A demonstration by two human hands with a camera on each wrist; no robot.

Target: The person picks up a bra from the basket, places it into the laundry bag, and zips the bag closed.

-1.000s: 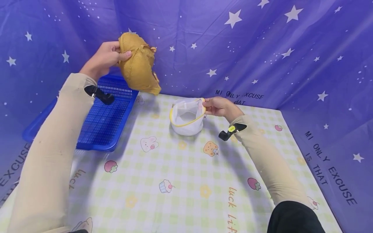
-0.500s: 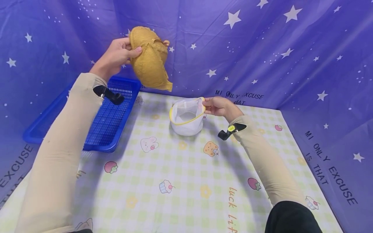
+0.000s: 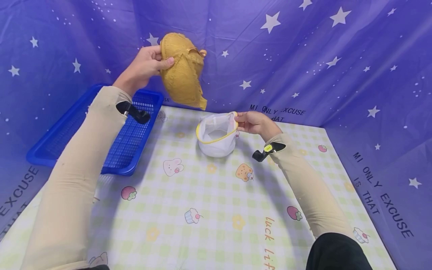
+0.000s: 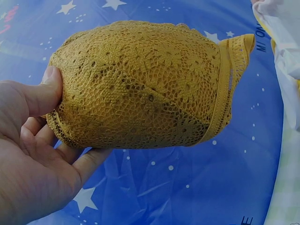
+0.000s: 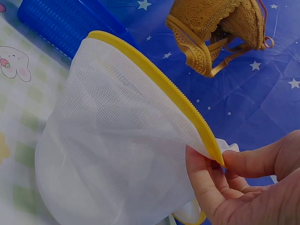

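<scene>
A folded mustard-yellow lace bra (image 3: pixel 182 71) hangs in the air at the back, above and left of the mesh bag. My left hand (image 3: pixel 143 67) pinches its left edge, thumb on the near side; in the left wrist view the lace cup (image 4: pixel 140 89) faces the camera. The white mesh laundry bag (image 3: pixel 217 147) stands on the table with its mouth open upward. My right hand (image 3: pixel 253 123) pinches the bag's rim at the right, and the right wrist view shows thumb and fingers at the end of the yellow zipper (image 5: pixel 173 93).
A blue plastic basket (image 3: pixel 135 150) with slotted walls stands at the left, partly behind the left forearm. A checked, printed cloth covers the table (image 3: pixel 216 191). A purple star-patterned curtain (image 3: pixel 287 67) hangs close behind the table and along its sides.
My left hand has carried the bra rightward, away from over the basket and nearer the mesh bag, rising slightly and then dipping a little. The right hand and the bag have stayed in place.
</scene>
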